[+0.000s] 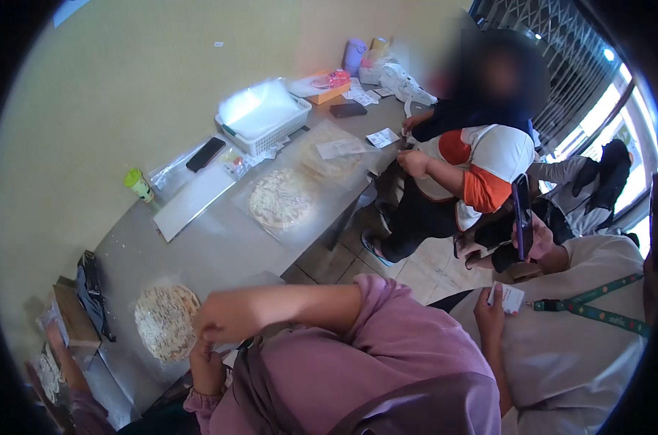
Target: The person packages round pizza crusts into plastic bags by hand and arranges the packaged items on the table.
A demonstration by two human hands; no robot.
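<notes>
My right hand [224,319] is bent over with curled fingers at the right edge of a round pizza base topped with shredded cheese [165,321]. Just below it, and apparently touching it, is my left hand [207,360], closed with the thumb up. What the fingers of both hands hold, if anything, is hidden. Clear plastic shows around the pizza's edge on the grey table. Farther along lies a second topped pizza [280,199] in clear plastic, beside more plastic sheets [336,152].
A white basket [271,127], a phone [206,154], a white board [196,201] and a green-lidded cup [138,185] line the wall. A co-worker's hand [69,362] is at lower left, by a cardboard box [75,319]. Other people [481,159] stand right, one holding a phone [522,214].
</notes>
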